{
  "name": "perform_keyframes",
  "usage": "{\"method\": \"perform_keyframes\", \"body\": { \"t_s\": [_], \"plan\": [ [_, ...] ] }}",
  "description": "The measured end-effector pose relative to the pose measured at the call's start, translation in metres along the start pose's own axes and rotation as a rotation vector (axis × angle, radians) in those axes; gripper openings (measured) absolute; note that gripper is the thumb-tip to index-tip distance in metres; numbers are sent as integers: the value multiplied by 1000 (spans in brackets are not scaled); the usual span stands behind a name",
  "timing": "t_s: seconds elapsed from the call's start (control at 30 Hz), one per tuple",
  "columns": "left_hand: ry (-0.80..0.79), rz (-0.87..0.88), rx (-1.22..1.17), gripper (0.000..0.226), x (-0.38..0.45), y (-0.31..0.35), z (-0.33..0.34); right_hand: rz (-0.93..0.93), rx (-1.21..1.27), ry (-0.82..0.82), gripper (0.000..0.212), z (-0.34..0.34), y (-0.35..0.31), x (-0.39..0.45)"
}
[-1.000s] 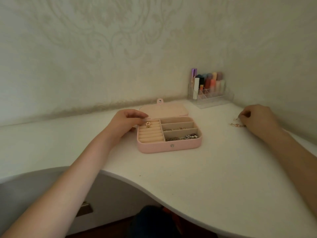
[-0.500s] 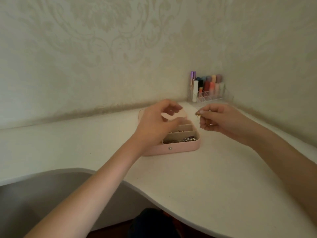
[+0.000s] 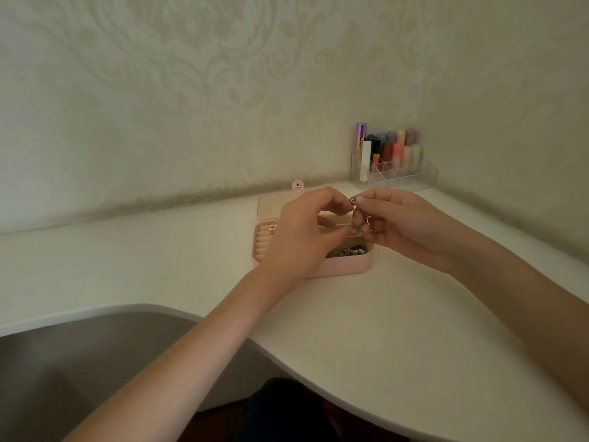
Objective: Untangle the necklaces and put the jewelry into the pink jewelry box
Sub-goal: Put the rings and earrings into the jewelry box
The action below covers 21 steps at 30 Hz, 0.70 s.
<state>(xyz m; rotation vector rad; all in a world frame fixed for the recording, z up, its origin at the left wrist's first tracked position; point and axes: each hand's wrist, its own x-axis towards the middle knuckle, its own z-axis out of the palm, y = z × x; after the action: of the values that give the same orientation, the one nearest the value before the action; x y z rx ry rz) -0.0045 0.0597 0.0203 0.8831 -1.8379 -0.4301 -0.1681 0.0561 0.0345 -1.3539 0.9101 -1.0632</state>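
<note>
From my remote seat I see both hands raised just above the pink jewelry box (image 3: 338, 270), which lies open on the white tabletop (image 3: 366, 330) with its lid folded back toward twelve o'clock. The right hand (image 3: 404, 228) pinches a small gold piece of jewelry (image 3: 356, 208) between thumb and forefinger; it dangles over the box. The left hand (image 3: 302, 237) has its fingers curled and its fingertips brought right up to that piece from nine o'clock. Whether they actually grip it I cannot tell, as they are turned away from me.

I judge the task well advanced. A ring (image 3: 272, 228) sits in the ring rolls at the nine o'clock end of the box, and a heap of silvery chains and beads (image 3: 349, 251) fills the compartment nearest me. What seems left is to free or straighten this gold piece, lay it in a compartment, then perhaps close the lid. I see no other jewelry lying loose on the tabletop.

At one o'clock, in the corner, a clear organizer of lipsticks (image 3: 392, 157) stands well apart from the hands. The left hand hides the middle compartments, so I cannot tell what is in them.
</note>
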Motion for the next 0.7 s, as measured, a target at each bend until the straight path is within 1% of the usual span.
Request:
{"method": "perform_keyframes", "body": {
  "t_s": [0.1,0.2,0.27,0.33,0.43,0.5,0.63,0.7],
  "plan": [
    [57,91,127,15,-1,-5,2,20,10,-29,17,1,0,-1],
    [90,189,200,8,-2,-11,1,25,-48,-60,17,2,0,-2],
    [100,194,200,8,-5,-12,-1,17,-91,-58,17,3,0,-2],
    [93,97,129,14,-7,-11,-4,-9,-130,-46,14,5,1,-3],
    [104,-110,-77,24,-9,-11,-14,-73,-238,-13,8,10,2,-4],
    [115,-214,-200,25,-10,-10,-23,-121,-294,-1,9,17,2,-5],
    [120,-350,-344,23,-14,-9,-43,-248,-383,10,11,32,4,-8],
    [135,-397,-380,22,-16,-10,-52,-326,-457,51,12,39,7,-7]
  ]
}}
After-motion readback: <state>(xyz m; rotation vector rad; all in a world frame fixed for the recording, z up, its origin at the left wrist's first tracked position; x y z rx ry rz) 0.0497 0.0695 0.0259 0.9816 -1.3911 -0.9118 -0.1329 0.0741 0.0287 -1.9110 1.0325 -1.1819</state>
